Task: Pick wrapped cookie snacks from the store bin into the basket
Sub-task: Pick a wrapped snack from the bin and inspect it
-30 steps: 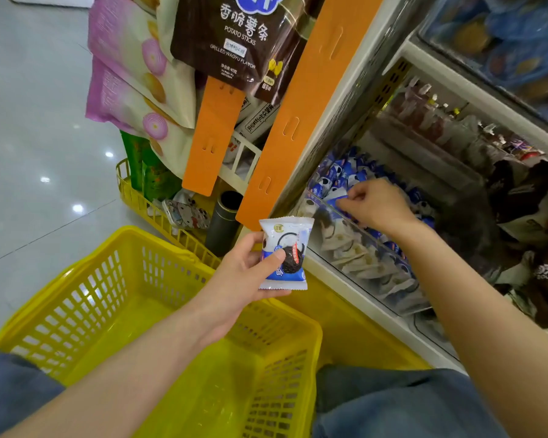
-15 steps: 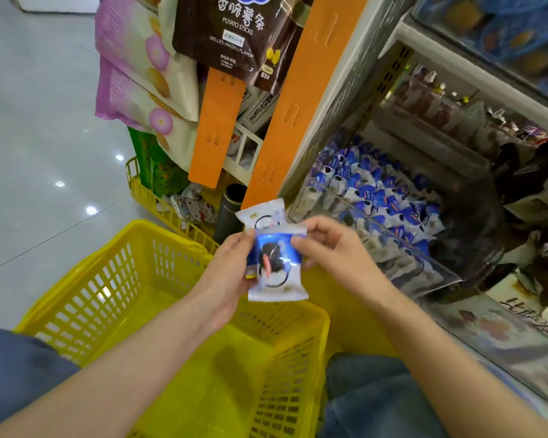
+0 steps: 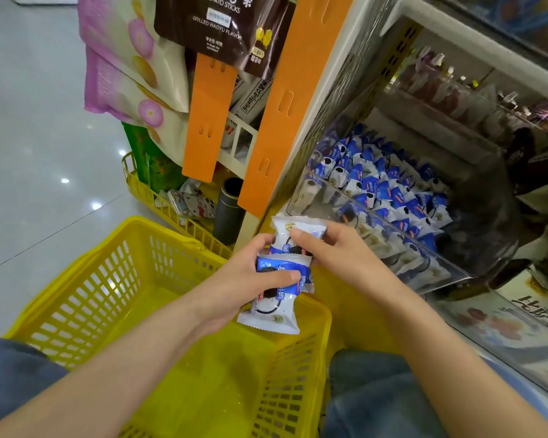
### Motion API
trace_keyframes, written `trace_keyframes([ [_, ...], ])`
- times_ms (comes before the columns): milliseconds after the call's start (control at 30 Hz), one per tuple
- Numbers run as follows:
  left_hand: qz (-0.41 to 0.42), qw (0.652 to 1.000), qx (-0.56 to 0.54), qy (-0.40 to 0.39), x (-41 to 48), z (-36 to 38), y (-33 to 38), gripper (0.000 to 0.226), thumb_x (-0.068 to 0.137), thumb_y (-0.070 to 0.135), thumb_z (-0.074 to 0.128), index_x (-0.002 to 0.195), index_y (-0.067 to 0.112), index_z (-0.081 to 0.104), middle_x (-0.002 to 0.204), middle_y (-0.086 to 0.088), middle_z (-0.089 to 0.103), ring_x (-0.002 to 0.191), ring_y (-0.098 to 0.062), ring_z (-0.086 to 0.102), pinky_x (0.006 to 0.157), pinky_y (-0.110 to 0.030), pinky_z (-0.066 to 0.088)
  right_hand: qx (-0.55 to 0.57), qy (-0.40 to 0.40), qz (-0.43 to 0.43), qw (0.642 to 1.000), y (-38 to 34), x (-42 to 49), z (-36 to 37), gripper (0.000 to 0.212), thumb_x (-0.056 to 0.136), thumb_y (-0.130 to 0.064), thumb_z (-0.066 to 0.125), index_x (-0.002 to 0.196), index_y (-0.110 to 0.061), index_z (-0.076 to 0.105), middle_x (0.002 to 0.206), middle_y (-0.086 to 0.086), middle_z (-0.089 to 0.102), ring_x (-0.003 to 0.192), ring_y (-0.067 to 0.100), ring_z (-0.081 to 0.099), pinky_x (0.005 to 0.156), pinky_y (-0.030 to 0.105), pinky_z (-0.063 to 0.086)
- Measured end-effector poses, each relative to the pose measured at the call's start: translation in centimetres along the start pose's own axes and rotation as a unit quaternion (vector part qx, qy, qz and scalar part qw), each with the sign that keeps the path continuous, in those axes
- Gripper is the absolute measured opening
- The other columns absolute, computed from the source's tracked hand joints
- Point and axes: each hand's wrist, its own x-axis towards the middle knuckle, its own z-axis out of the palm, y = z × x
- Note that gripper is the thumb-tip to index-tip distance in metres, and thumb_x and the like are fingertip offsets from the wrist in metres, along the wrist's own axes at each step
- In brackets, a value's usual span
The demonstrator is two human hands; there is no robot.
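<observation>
Floor: tiles (image 3: 29, 147) are reflecting lights.
Bag (image 3: 203, 30): showing "POTATO STICKS" and "GRILLED WAGYU FLAVOR".
Left hand (image 3: 234, 287): gripping a cookie pack (image 3: 274, 312) over the basket (image 3: 108, 279) rim.
Right hand (image 3: 340, 252): pinching a second pack (image 3: 302, 227), near the bin (image 3: 389, 197).

Both forearms reach forward from the lower frame edge and converge at centre. The left hand (image 3: 241, 279) is curled, with its thumb laid across the front of the lower packet (image 3: 274, 314). The right hand (image 3: 342, 251) pinches the upper packet (image 3: 304, 227) with one digit on top. Its remaining fingers are hidden beneath, apparently curled.
</observation>
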Motion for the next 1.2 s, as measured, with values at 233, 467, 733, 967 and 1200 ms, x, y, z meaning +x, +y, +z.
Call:
trace_keyframes([
  [233,0.041,0.997,-0.015,0.063,0.0,0.0,0.5,0.045,0.074,0.015,0.072,0.115,0.021,0.056,0.094,0.001,0.073,0.082,-0.012,0.07,0.064,-0.02,0.053,0.001,0.042,-0.021,0.999,-0.6,-0.5,-2.5,0.013,0.081,-0.023,0.068,0.093,-0.017,0.068,0.082,0.004,0.071,0.071,0.01,0.064,0.068,0.023,0.053],
  [467,0.037,0.994,0.035,0.092,-0.1,-0.7,1.4,0.034,0.079,0.014,0.071,0.108,0.023,0.058,0.094,-0.004,0.072,0.079,-0.012,0.071,0.063,-0.023,0.056,-0.149,-0.147,0.0,0.978,-1.2,-1.8,-4.0,0.036,0.082,-0.026,0.066,0.114,-0.037,0.054,0.107,-0.004,0.058,0.08,-0.01,0.058,0.066,0.012,0.049],
  [733,0.032,0.995,0.022,0.097,0.0,0.0,1.7,0.023,0.084,0.019,0.065,0.105,0.014,0.057,0.088,-0.004,0.069,0.073,-0.007,0.066,0.06,-0.017,0.051,-0.061,0.012,0.042,0.997,-3.2,-2.3,-6.9,0.004,0.083,-0.026,0.063,0.085,-0.024,0.066,0.073,-0.005,0.071,0.063,0.006,0.065,0.054,0.018,0.051],
  [967,0.025,0.995,0.022,0.091,-0.2,0.3,1.8,0.016,0.086,0.016,0.063,0.099,0.012,0.056,0.076,0.001,0.066,0.06,0.0,0.062,0.05,-0.013,0.045,-0.037,0.238,0.007,0.97,-5.8,2.5,-9.8,0.027,0.083,-0.018,0.067,0.108,-0.015,0.057,0.081,-0.009,0.065,0.066,0.001,0.063,0.046,0.009,0.046],
  [1200,0.032,0.994,0.02,0.099,-0.4,0.1,2.1,0.014,0.085,0.014,0.064,0.094,0.011,0.054,0.07,0.002,0.061,0.05,0.004,0.058,0.045,-0.011,0.042,-0.25,0.106,0.131,0.954,-4.8,5.7,-9.4,0.031,0.079,-0.03,0.072,0.103,-0.016,0.057,0.11,0.003,0.057,0.083,0.013,0.061,0.071,0.025,0.052],
])
